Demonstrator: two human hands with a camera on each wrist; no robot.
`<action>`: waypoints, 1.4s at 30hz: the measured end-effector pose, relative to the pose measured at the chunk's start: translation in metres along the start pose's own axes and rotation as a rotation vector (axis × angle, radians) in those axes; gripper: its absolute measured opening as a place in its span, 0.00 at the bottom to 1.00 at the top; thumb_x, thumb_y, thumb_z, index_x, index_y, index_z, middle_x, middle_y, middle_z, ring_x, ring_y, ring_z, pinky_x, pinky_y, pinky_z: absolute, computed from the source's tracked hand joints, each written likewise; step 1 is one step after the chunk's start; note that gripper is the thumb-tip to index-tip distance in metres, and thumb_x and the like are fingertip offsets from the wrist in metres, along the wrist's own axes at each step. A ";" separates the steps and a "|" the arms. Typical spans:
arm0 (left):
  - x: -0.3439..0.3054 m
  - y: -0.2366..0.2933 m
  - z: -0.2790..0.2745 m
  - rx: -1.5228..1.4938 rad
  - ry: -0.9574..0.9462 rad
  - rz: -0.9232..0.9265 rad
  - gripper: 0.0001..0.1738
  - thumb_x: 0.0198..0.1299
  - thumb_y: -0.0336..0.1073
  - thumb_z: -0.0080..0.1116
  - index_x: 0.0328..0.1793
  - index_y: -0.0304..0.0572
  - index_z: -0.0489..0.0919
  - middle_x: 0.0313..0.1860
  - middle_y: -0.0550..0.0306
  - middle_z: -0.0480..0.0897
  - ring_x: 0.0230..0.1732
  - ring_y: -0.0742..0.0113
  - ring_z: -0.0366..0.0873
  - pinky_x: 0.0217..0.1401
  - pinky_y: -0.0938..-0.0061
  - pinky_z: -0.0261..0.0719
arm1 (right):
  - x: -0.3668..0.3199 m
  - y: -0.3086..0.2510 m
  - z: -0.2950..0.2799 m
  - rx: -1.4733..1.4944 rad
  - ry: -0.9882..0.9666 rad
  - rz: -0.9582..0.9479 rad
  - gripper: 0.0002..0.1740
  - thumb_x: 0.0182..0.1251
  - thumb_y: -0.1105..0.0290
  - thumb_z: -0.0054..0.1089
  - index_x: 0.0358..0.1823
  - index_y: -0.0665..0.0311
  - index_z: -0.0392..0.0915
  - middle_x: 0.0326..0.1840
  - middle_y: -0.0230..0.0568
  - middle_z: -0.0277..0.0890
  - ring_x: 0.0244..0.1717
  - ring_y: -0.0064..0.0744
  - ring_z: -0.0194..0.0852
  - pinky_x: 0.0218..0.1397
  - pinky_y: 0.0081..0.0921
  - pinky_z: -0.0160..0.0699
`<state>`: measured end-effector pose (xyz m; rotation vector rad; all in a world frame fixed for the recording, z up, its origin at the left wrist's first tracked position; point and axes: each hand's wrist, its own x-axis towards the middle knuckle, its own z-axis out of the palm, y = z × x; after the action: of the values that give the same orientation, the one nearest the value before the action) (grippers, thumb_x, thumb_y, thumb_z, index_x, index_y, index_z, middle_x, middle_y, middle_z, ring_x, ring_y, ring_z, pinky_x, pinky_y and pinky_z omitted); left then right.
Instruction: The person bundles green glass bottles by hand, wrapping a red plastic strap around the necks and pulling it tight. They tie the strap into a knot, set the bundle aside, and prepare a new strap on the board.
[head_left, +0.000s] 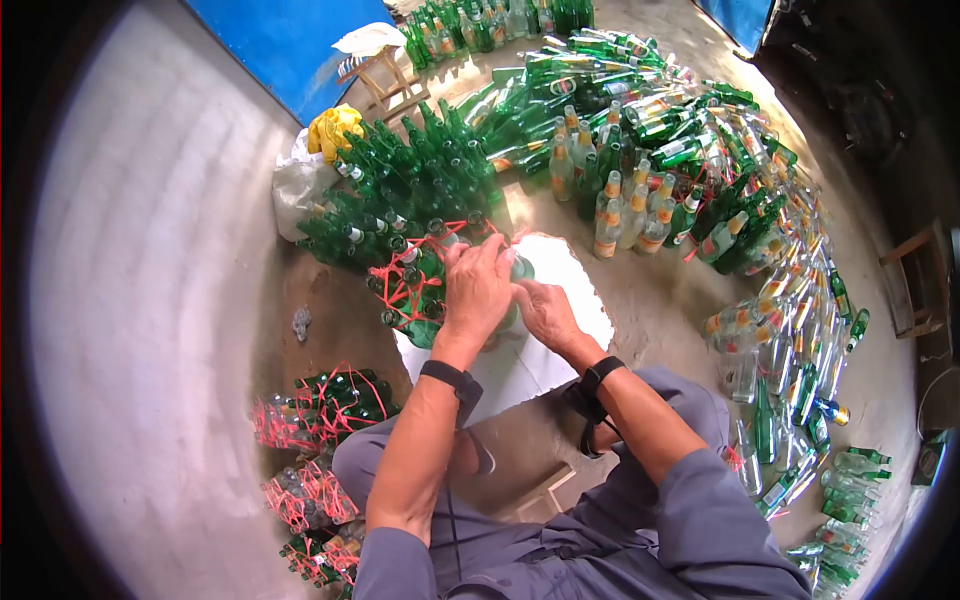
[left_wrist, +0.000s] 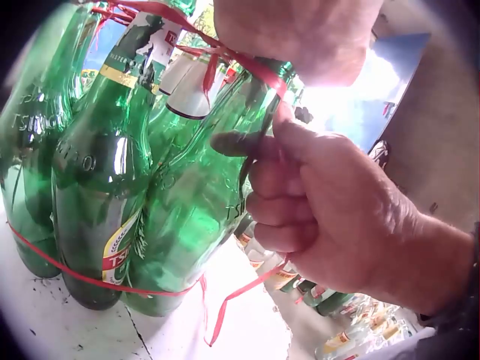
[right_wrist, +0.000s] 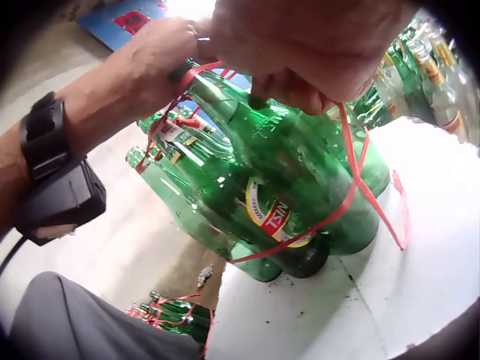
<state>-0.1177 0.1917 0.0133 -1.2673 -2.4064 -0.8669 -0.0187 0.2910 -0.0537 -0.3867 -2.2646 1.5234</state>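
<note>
On the white tabletop (right_wrist: 300,322) between the person's knees, a packed group of green bottles (left_wrist: 97,202) stands upright, sides touching, probably placed there so that both hands can work at the necks without stooping to the floor. Red ribbon (left_wrist: 259,69) runs among the necks, and another strand rings the bodies low down; two bands at different heights would stop the bottles splaying at top or bottom. A slack length hangs beside the group on its right.

The right hand (head_left: 548,312) is at the group's right edge, thumb and forefinger pinching the ribbon, the other fingers curled toward the palm; such a grip seems meant to hold the strand taut. The left hand (head_left: 480,285) lies over the necks, perhaps steadying them; its fingers lie close together, but I cannot tell whether they pinch anything.

Near left, tied bundles (head_left: 340,405) lie on the floor, apparently set aside from the loose stock. Far left, standing bottles (head_left: 440,150) crowd within reach, while a heap of loose bottles (head_left: 640,100) curves from the far side round to the right.
</note>
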 end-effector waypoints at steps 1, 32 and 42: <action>0.001 0.001 -0.003 0.002 -0.050 -0.016 0.16 0.74 0.40 0.53 0.57 0.36 0.82 0.38 0.45 0.87 0.45 0.48 0.81 0.65 0.58 0.67 | 0.003 -0.001 -0.006 -0.165 -0.013 -0.063 0.19 0.78 0.58 0.54 0.38 0.67 0.82 0.27 0.59 0.79 0.33 0.61 0.82 0.36 0.49 0.77; 0.014 0.001 -0.047 0.195 -0.312 0.338 0.30 0.66 0.40 0.61 0.73 0.43 0.74 0.30 0.56 0.80 0.45 0.58 0.74 0.68 0.56 0.61 | 0.023 0.008 0.004 -0.030 -0.129 0.293 0.27 0.67 0.50 0.64 0.24 0.71 0.82 0.22 0.56 0.79 0.25 0.53 0.79 0.35 0.48 0.77; 0.021 0.004 -0.056 0.217 -0.330 0.352 0.26 0.64 0.36 0.62 0.69 0.47 0.77 0.32 0.56 0.81 0.46 0.59 0.74 0.65 0.58 0.61 | 0.020 -0.013 -0.025 0.031 -0.237 0.388 0.25 0.68 0.52 0.66 0.32 0.73 0.86 0.18 0.47 0.76 0.22 0.34 0.74 0.31 0.40 0.73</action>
<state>-0.1280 0.1719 0.0688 -1.7812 -2.3169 -0.3075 -0.0257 0.3153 -0.0305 -0.7047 -2.4448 1.8785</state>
